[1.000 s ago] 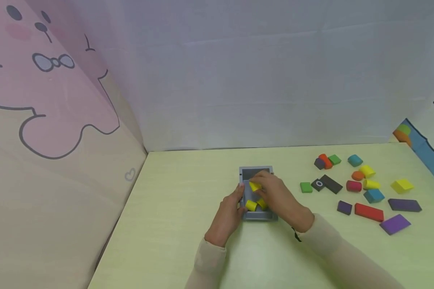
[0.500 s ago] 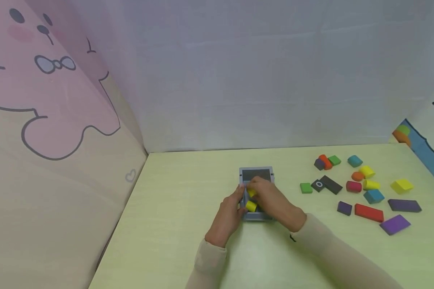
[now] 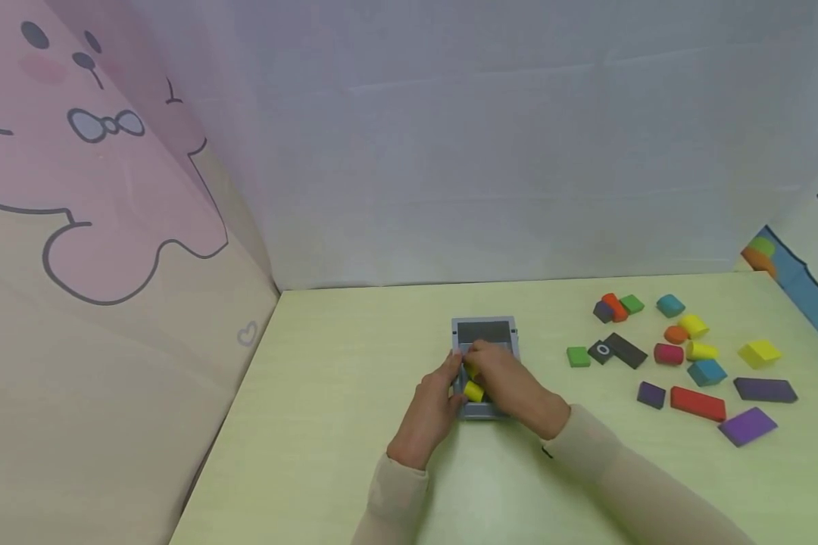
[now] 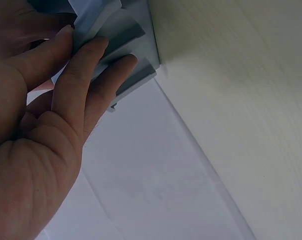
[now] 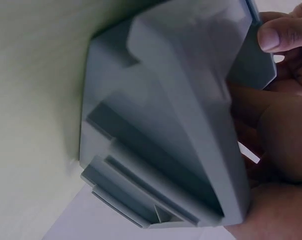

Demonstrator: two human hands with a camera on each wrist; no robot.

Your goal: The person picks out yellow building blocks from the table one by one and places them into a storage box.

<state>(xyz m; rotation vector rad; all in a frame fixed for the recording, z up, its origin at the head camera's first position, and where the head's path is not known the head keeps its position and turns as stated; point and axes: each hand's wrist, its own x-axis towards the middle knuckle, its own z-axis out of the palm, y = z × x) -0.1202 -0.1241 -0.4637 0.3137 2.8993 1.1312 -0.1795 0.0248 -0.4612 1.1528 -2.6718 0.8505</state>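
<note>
A grey plastic box (image 3: 482, 409) with an open top stands on the table. My left hand (image 3: 426, 412) holds its left side; in the left wrist view the fingers (image 4: 76, 75) lie against its ridged outer wall. Reaching in from the right, my right hand (image 3: 511, 380) pinches a yellow cylinder block (image 3: 473, 370), mostly covered by the fingers. Another yellow cylinder (image 3: 473, 391) lies in the box just nearer to me. The right wrist view shows the grey box's (image 5: 190, 100) slotted side close up, with the right hand's palm beyond it.
To the right lie several coloured blocks, among them a green square (image 3: 578, 356), a dark flat bar (image 3: 625, 350), a red bar (image 3: 698, 403), a purple slab (image 3: 747, 426), a blue block (image 3: 707, 372) and a yellow block (image 3: 760, 353). A pale cloth wall (image 3: 504, 189) rises behind the table.
My right hand has moved down and left into the box with the yellow cylinder. The left hand keeps its hold on the box's side.
</note>
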